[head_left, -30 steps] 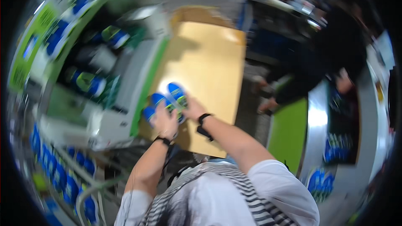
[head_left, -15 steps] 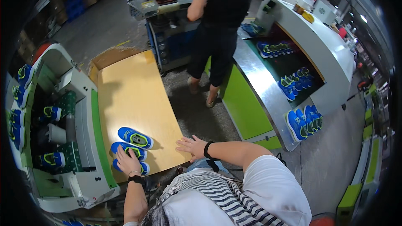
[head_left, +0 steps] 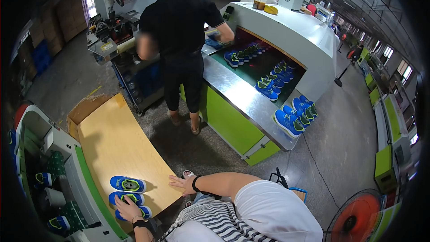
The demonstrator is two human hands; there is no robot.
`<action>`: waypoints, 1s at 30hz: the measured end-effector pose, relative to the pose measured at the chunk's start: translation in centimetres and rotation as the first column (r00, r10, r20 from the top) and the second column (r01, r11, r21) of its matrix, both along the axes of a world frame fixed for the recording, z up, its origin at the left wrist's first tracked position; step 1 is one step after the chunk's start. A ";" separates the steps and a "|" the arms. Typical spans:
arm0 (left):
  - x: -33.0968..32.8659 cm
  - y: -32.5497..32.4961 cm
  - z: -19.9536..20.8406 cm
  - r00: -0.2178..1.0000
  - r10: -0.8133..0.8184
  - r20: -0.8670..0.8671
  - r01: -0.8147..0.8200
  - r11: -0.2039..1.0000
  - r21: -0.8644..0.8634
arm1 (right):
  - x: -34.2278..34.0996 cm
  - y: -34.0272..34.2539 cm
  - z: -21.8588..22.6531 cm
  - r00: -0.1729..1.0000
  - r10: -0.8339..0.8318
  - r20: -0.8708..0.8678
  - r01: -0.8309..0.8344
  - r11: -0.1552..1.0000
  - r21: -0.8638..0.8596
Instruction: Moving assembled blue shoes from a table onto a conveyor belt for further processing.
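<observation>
Three blue sneakers with lime trim lie side by side at the near end of a light wooden tabletop (head_left: 121,143). The farthest sneaker (head_left: 120,181) is untouched. My left hand (head_left: 127,209) rests with spread fingers over the middle sneaker (head_left: 138,198) and partly hides the nearest sneaker (head_left: 145,212). The fingers are not wrapped round either one. At the tabletop's right edge lies my right hand (head_left: 181,184), fingers stretched out and holding nothing.
A left-hand machine (head_left: 96,188) holds more blue sneakers. Ahead, a person in black (head_left: 183,40) stands at a conveyor machine (head_left: 286,40) with rows of sneakers. Several sneakers (head_left: 289,121) sit on its metal ledge (head_left: 237,92). A red fan (head_left: 356,217) stands at lower right.
My view has swung right and up, showing more of the conveyor and the fan. The person ahead has turned and reaches toward the conveyor. My hands stay by the sneakers and tabletop edge.
</observation>
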State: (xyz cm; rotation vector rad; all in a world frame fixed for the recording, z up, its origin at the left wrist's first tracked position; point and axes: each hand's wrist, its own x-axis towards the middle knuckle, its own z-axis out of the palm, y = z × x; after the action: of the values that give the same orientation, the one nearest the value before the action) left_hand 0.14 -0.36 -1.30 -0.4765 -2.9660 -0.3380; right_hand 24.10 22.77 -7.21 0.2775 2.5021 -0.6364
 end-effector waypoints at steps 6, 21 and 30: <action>0.0 -0.3 0.1 1.000 0.001 -0.010 -0.001 1.000 0.002 | -0.3 -0.2 1.7 0.999 0.008 0.039 -0.008 1.000 -0.001; -0.1 -0.2 -0.2 1.000 0.008 -0.029 -0.008 1.000 0.001 | -0.3 0.1 1.4 0.999 0.023 0.043 -0.023 1.000 0.004; 0.0 -0.2 0.0 1.000 0.004 -0.016 -0.004 1.000 0.005 | -0.3 0.0 0.8 0.999 0.024 0.029 -0.024 1.000 0.000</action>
State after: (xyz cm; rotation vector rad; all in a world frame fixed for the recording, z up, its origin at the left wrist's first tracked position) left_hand 0.12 -0.61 -1.27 -0.4709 -2.9498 -0.3391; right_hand 23.76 22.80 -6.43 0.2545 2.4738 -0.6175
